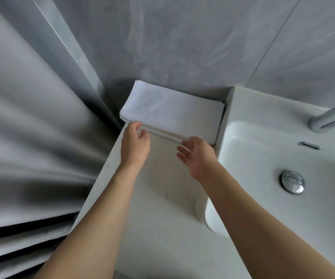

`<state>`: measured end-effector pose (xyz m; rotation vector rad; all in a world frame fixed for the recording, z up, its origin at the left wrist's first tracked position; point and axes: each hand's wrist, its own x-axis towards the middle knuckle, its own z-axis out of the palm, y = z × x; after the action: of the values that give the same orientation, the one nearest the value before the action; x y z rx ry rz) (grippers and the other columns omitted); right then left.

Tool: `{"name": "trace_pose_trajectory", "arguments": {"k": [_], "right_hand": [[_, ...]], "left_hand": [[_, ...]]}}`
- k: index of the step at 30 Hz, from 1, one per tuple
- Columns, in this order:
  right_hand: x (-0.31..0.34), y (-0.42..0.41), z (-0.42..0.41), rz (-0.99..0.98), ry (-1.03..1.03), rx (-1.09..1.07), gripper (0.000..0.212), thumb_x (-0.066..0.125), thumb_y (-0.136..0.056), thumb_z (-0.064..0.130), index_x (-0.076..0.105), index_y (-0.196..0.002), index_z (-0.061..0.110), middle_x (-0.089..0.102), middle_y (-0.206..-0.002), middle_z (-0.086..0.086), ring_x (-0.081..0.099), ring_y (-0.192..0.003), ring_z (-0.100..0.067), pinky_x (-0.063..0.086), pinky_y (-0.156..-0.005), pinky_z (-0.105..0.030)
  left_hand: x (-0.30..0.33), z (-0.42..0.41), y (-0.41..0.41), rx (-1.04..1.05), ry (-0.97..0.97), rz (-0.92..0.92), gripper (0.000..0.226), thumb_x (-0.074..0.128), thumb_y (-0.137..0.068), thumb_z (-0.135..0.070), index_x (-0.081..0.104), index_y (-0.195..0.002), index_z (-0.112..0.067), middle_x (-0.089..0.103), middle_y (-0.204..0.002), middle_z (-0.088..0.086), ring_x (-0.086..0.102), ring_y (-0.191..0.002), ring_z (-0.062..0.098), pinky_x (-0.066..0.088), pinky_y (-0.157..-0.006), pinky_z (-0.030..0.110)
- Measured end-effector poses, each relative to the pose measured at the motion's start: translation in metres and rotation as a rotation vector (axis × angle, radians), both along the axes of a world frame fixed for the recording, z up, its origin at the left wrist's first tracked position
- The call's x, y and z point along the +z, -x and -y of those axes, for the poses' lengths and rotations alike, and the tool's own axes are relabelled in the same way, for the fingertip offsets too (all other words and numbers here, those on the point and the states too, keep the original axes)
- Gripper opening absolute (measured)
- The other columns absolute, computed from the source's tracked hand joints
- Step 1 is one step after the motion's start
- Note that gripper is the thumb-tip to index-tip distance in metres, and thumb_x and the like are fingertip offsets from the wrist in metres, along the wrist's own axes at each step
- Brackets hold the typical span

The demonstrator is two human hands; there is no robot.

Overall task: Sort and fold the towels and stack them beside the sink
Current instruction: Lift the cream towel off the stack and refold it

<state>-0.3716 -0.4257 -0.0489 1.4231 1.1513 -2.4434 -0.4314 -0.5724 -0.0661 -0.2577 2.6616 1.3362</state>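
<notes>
A folded white towel [172, 108] is seen lying flat on the pale surface [158, 198], pushed into the far corner where the grey marbled wall [182, 47] meets the raised side of the white sink [263, 158]. Its right end is set just beside the sink's outer wall, and its layered front edge is turned toward the person.

Both bare forearms are stretched forward from the bottom of the view and angled inward toward the towel. The left hand [135, 142] is held palm down with the wrist straight; its fingers are curled at the towel's front left corner, and the folded edge appears to be pinched between thumb and fingertips. The right hand [196, 156] is turned palm up and leftward, with its fingers loosely spread and only slightly bent; the fingertips are placed at or just under the front edge near the towel's right end, and nothing is gripped by it.

A grey curtain [31, 127] is hung at the left of the surface. A chrome drain plug [292, 181] is seen in the basin, and a tap spout [331, 117] above it
</notes>
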Motion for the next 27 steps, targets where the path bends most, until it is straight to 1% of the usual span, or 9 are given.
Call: {"name": "trace_pose_trajectory", "arguments": {"k": [3, 6, 10, 13, 15, 18, 21, 24, 27], "right_hand": [[-0.020, 0.030, -0.010, 0.115, 0.095, -0.168, 0.009, 0.046, -0.099, 0.012, 0.054, -0.098, 0.009, 0.051, -0.113, -0.010, 0.056, -0.094, -0.028, 0.049, -0.088, -0.041], [-0.042, 0.052, -0.026, 0.223, 0.132, -0.319, 0.009, 0.047, -0.097, 0.013, 0.049, -0.089, 0.011, 0.046, -0.110, -0.010, 0.049, -0.074, -0.023, 0.046, -0.066, -0.036], [-0.059, 0.072, -0.036, 0.339, 0.154, -0.339, 0.011, 0.048, -0.096, 0.019, 0.051, -0.089, 0.010, 0.053, -0.094, -0.008, 0.052, -0.072, -0.021, 0.042, -0.058, -0.036], [-0.062, 0.076, -0.037, 0.379, 0.119, -0.344, 0.010, 0.052, -0.094, 0.022, 0.054, -0.098, 0.013, 0.051, -0.079, -0.003, 0.050, -0.065, -0.018, 0.042, -0.057, -0.033], [-0.060, 0.078, -0.039, 0.369, 0.085, -0.370, 0.013, 0.058, -0.092, 0.025, 0.056, -0.099, 0.014, 0.054, -0.080, -0.003, 0.054, -0.068, -0.019, 0.047, -0.063, -0.033], [-0.054, 0.082, -0.043, 0.342, 0.052, -0.421, 0.020, 0.066, -0.090, 0.025, 0.058, -0.106, 0.018, 0.063, -0.099, -0.004, 0.063, -0.087, -0.023, 0.055, -0.081, -0.036], [-0.055, 0.086, -0.047, 0.309, -0.014, -0.399, 0.018, 0.064, -0.091, 0.019, 0.059, -0.108, 0.017, 0.065, -0.100, -0.004, 0.064, -0.087, -0.022, 0.056, -0.088, -0.040], [-0.062, 0.090, -0.053, 0.342, -0.244, -0.235, 0.013, 0.063, -0.085, 0.016, 0.062, -0.098, 0.013, 0.064, -0.089, -0.004, 0.060, -0.076, -0.021, 0.056, -0.079, -0.037], [-0.060, 0.101, -0.060, 0.307, -0.345, -0.097, 0.026, 0.065, -0.080, 0.026, 0.065, -0.101, 0.011, 0.063, -0.085, -0.002, 0.059, -0.077, -0.022, 0.047, -0.073, -0.031]], "left_hand": [[-0.016, 0.010, 0.038, 0.143, -0.104, 0.111, 0.033, 0.046, -0.096, -0.017, 0.052, -0.128, -0.010, 0.053, -0.112, -0.008, 0.051, -0.097, 0.013, 0.035, -0.076, 0.022], [-0.036, 0.012, 0.074, 0.269, -0.222, 0.177, 0.040, 0.049, -0.088, -0.013, 0.049, -0.125, 0.001, 0.048, -0.084, -0.007, 0.044, -0.068, 0.010, 0.034, -0.059, 0.026], [-0.052, 0.010, 0.112, 0.374, -0.291, 0.242, 0.052, 0.049, -0.088, -0.010, 0.038, -0.138, -0.003, 0.059, -0.112, 0.015, 0.045, -0.075, 0.017, 0.037, -0.068, 0.026], [-0.060, 0.006, 0.130, 0.382, -0.272, 0.224, 0.062, 0.053, -0.090, -0.017, 0.030, -0.148, -0.011, 0.051, -0.136, 0.008, 0.054, -0.100, 0.024, 0.040, -0.081, 0.028], [-0.065, 0.003, 0.135, 0.386, -0.265, 0.181, 0.068, 0.058, -0.091, -0.024, 0.026, -0.151, -0.016, 0.045, -0.145, 0.006, 0.054, -0.116, 0.026, 0.040, -0.088, 0.026], [-0.068, 0.006, 0.148, 0.403, -0.250, 0.142, 0.049, 0.064, -0.089, -0.032, 0.048, -0.131, -0.012, 0.059, -0.120, 0.004, 0.060, -0.102, 0.023, 0.045, -0.082, 0.026], [-0.061, 0.009, 0.165, 0.324, -0.191, 0.146, 0.019, 0.060, -0.084, -0.023, 0.054, -0.096, -0.009, 0.055, -0.081, 0.000, 0.050, -0.069, 0.018, 0.040, -0.058, 0.026], [-0.049, 0.000, 0.178, 0.143, -0.148, 0.143, 0.014, 0.056, -0.082, -0.015, 0.043, -0.081, -0.013, 0.044, -0.072, -0.003, 0.037, -0.059, 0.014, 0.031, -0.050, 0.026], [-0.038, -0.012, 0.186, -0.023, -0.069, 0.214, 0.020, 0.057, -0.083, -0.017, 0.043, -0.097, -0.016, 0.048, -0.083, -0.006, 0.046, -0.069, 0.010, 0.034, -0.055, 0.026]]}}
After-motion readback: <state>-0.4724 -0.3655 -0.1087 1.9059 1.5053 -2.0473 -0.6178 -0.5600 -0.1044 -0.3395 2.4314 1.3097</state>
